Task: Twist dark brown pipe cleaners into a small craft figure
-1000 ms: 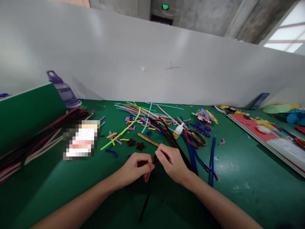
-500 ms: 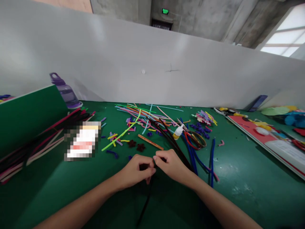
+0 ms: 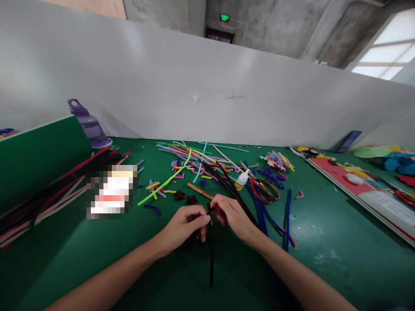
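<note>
A dark brown pipe cleaner (image 3: 211,263) hangs down from between my hands, its upper end bent into a small shape at the fingertips. My left hand (image 3: 189,224) pinches it between thumb and fingers. Close against it on the right, my right hand (image 3: 231,214) has its fingers curled at the bent top of the same piece. Just beyond my hands lie two dark brown flower shapes (image 3: 191,199) and a thin wooden stick (image 3: 199,190), whose near end my right hand partly covers.
Behind my hands spreads a pile of coloured pipe cleaners (image 3: 181,151). Red-handled scissors (image 3: 264,192) and a small glue bottle (image 3: 241,180) lie to the right, near blue pipe cleaners (image 3: 288,216). A purple water bottle (image 3: 92,127) stands at the left, before a white partition (image 3: 155,86).
My right hand has shifted slightly, its fingers opening a little to show the bent top of the pipe cleaner. The hanging tail has swung from slanting left to nearly straight down.
</note>
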A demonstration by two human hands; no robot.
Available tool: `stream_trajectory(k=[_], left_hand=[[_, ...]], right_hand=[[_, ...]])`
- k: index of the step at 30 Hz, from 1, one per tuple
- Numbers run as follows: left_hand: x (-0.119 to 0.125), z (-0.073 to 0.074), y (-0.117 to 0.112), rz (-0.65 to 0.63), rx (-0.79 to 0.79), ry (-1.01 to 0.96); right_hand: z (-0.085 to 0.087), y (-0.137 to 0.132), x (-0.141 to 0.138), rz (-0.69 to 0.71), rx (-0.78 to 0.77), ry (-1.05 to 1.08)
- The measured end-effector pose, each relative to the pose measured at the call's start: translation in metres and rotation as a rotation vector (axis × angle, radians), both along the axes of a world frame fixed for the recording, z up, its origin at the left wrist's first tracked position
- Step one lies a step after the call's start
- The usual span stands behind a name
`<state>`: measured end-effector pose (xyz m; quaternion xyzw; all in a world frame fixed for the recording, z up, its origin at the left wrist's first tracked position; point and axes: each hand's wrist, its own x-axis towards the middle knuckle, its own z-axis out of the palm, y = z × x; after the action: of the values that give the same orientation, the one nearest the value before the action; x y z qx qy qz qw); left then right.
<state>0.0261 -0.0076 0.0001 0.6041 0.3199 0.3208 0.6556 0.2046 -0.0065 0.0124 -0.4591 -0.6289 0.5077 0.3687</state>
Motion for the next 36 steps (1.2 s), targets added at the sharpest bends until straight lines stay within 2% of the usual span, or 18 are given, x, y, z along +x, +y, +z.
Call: stream_trajectory(k=[7,10,14,21,25,30,32,36], left_hand=[[0.0011,0.0016,0.0004,0.009,-0.015,-0.028],[0.0025,0.0026,0.0008,0.025,-0.099,-0.113],[0.0013,0.0029,0.0025,-0.025,-0.226,-0.158],[-0.0024,0.0015,0.0035,-0.026,-0.273,-0.164],[-0.0023,0.0022,0.0040,0.042,-0.303,-0.223],[-0.0025,0.0006,0.0066,0.167,-0.274,-0.293],[-0.0024,0.0002,0.0071,0.182,-0.272,-0.310],[-0.0023,0.0019,0.0076,0.225,-0.244,-0.282]], right_hand=[[0.0029,-0.0021,-0.0029,0.079,0.005,0.044],[0.0004,-0.0003,-0.0027,0.112,-0.036,0.118],[-0.0023,-0.0001,-0.0049,0.073,-0.037,0.163],[-0.0024,-0.0053,-0.0104,0.030,-0.037,0.141],[0.0000,-0.0065,-0.0087,-0.005,0.013,0.050],[0.0059,-0.0079,-0.0063,0.119,0.166,-0.165],[0.0050,-0.0074,-0.0060,0.143,0.130,-0.144],[-0.0022,-0.0033,-0.0050,0.214,-0.054,0.067]])
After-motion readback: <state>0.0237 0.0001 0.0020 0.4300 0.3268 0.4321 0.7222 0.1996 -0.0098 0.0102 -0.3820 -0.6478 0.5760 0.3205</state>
